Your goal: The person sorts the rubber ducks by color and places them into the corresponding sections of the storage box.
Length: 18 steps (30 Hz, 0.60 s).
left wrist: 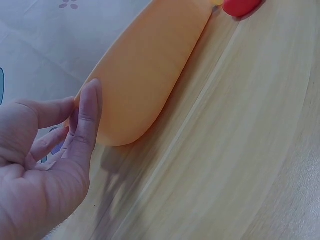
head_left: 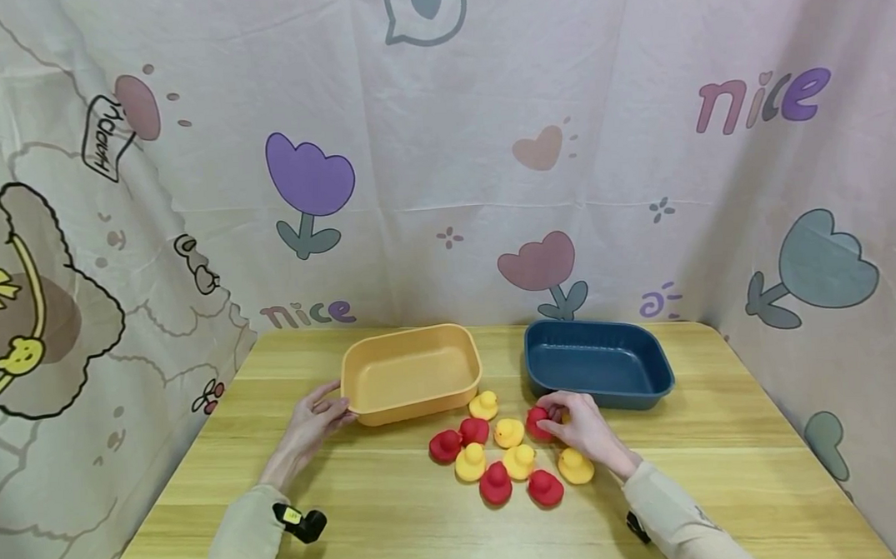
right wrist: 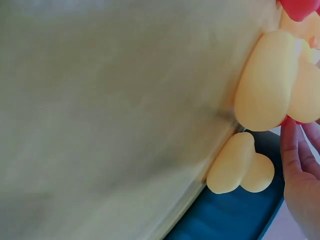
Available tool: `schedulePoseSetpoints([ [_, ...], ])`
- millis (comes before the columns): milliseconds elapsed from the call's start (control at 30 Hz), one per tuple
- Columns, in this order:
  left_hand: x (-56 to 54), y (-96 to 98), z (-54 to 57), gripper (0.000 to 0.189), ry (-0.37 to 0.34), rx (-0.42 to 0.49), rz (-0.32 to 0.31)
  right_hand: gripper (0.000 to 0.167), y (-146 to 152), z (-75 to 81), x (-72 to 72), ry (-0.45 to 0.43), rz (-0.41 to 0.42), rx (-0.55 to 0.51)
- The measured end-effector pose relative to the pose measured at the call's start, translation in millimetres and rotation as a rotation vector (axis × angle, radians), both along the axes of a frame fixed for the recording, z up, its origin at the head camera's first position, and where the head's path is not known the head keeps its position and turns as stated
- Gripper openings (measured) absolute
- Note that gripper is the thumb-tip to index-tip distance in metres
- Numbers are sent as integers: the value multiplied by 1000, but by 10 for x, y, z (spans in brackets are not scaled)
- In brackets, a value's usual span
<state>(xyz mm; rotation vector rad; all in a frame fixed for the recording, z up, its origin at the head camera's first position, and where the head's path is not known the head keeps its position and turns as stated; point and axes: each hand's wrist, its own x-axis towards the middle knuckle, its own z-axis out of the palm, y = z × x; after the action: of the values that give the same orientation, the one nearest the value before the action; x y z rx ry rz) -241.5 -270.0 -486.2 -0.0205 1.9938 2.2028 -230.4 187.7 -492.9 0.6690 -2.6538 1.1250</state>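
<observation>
At the left end of the yellow-orange plastic basin (head_left: 412, 414), my left hand (head_left: 313, 425) pinches the rim between thumb and fingers; the left wrist view shows this grip on the basin wall (left wrist: 145, 75) up close. My right hand (head_left: 585, 428) has its thumb and fingertips around a red rubber duck (head_left: 537, 424), in front of the dark blue basin (head_left: 626, 400). A yellow duck (head_left: 576, 466) sits just below that hand, and another is mostly hidden behind it. In the right wrist view, a yellow duck (right wrist: 265, 82) covers most of the held red one.
Several red and yellow ducks lie in a loose cluster between the hands, among them a red duck (head_left: 496, 484) and a yellow duck (head_left: 483, 405) near the yellow-orange basin's corner. Both basins stand near the back edge of the wooden table (head_left: 398, 515), before a patterned curtain (head_left: 428, 172).
</observation>
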Motion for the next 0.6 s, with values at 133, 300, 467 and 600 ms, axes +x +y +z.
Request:
schedulePoseSetpoints([
  [133, -2, 3, 1, 67, -7, 13, 3, 20, -27, 55, 5, 24, 4, -15],
  [300, -13, 9, 10, 67, -12, 32, 7, 21, -89, 176, -26, 58, 37, -55],
  [467, -8, 9, 14, 68, -12, 34, -10, 23, -176, 357, -112, 41, 85, -96],
  [600, -2, 13, 10, 69, -16, 42, -17, 25, -260, 496, -215, 22, 146, -96],
])
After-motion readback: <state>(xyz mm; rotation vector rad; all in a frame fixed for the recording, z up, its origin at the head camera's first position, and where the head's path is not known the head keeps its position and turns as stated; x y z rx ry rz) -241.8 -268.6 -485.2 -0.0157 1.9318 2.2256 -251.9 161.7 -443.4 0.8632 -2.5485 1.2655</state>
